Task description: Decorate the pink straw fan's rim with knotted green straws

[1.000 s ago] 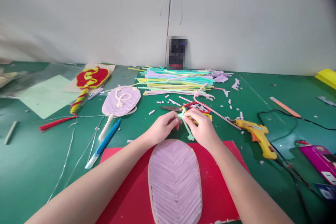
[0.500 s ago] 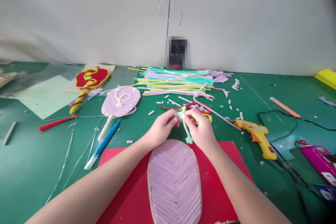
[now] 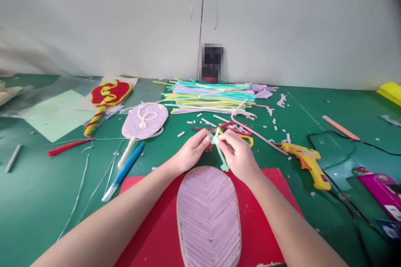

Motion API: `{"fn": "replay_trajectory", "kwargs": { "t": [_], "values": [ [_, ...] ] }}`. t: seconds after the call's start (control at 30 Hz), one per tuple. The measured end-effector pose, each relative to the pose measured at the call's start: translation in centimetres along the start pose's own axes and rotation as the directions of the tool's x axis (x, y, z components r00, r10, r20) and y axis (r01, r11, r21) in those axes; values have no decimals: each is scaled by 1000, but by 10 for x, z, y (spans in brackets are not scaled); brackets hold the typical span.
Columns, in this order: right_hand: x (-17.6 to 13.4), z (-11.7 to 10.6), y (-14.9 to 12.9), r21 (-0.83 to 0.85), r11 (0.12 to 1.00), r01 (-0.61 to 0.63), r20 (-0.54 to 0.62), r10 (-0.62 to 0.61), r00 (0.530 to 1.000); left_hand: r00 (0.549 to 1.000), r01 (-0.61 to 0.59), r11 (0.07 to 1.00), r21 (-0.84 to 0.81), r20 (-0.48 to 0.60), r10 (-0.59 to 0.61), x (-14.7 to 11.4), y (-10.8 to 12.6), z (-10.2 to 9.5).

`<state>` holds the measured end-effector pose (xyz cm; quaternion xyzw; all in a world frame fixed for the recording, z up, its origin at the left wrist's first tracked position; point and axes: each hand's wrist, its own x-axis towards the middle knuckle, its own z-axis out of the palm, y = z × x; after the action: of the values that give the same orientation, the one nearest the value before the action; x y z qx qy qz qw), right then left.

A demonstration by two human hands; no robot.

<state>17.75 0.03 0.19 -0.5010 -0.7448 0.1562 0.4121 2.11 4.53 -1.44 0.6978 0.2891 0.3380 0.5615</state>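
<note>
Between both hands is a mint-green pipe cleaner (image 3: 222, 156), bunched at its upper part and curled at its lower end. My left hand (image 3: 196, 147) pinches the bunched part from the left. My right hand (image 3: 239, 150) grips the same piece from the right, thumb and fingers pressed together. Just below them, an oval panel (image 3: 209, 217) covered in slanting lilac strips lies on a red board (image 3: 261, 217). Scissors (image 3: 249, 138) with red and yellow handles rest behind the hands, partly hidden by them.
Behind lies a pile of pastel pipe cleaners (image 3: 213, 96). To the left are a lilac fan (image 3: 153, 112), a red-and-yellow fan (image 3: 120, 96) and a blue pen-like tool (image 3: 130, 167). A yellow glue gun (image 3: 308, 162) with its black cord lies right. Small lilac scraps are scattered about.
Both hands stay close together with the pipe cleaner. The right fingers have shifted slightly, and the pipe cleaner's dangling lower end has moved a little left. The rest looks the same.
</note>
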Motion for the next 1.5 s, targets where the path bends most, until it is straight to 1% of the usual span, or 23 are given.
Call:
{"fn": "replay_trajectory", "kwargs": {
  "t": [0.17,0.3,0.4,0.53,0.63,0.77,0.9,1.03,1.1,1.2,1.33,1.5],
  "values": [
    [0,-1,-1,22,1000,2,22,-2,1000,999,-13,999,33,49,11,-2,1,-1],
    [1,-6,0,86,996,-19,103,10,995,993,1,1000,-1,117,-1,-3,2,-2],
    [2,-9,3,123,992,-26,123,11,992,987,27,997,-73,161,-15,-2,2,-3],
    [2,-9,5,126,992,0,115,-14,993,973,108,971,-215,221,-59,-2,4,-4],
    [2,-9,4,121,993,16,111,-30,993,966,137,961,-242,249,-75,-3,7,-5],
    [2,-9,4,155,988,-9,127,-11,992,968,102,967,-233,246,-43,-3,8,-6],
    [1,-11,5,219,968,-124,178,86,980,973,64,978,-196,230,-18,-3,7,-5],
    [1,-12,4,327,897,-298,296,202,934,980,6,994,-106,196,15,-2,5,-4],
    [1,-13,4,349,868,-354,334,237,912,985,-19,998,-54,173,28,-2,4,-3],
    [2,-13,5,360,859,-364,334,246,910,989,-29,1000,-7,148,30,-2,4,-2],
    [2,-12,6,392,844,-366,330,242,912,990,3,1000,-14,144,-1,-3,5,-1],
    [4,-12,2,455,807,-375,342,231,911,989,-16,999,-34,144,21,-4,4,-1]
  ]
}}
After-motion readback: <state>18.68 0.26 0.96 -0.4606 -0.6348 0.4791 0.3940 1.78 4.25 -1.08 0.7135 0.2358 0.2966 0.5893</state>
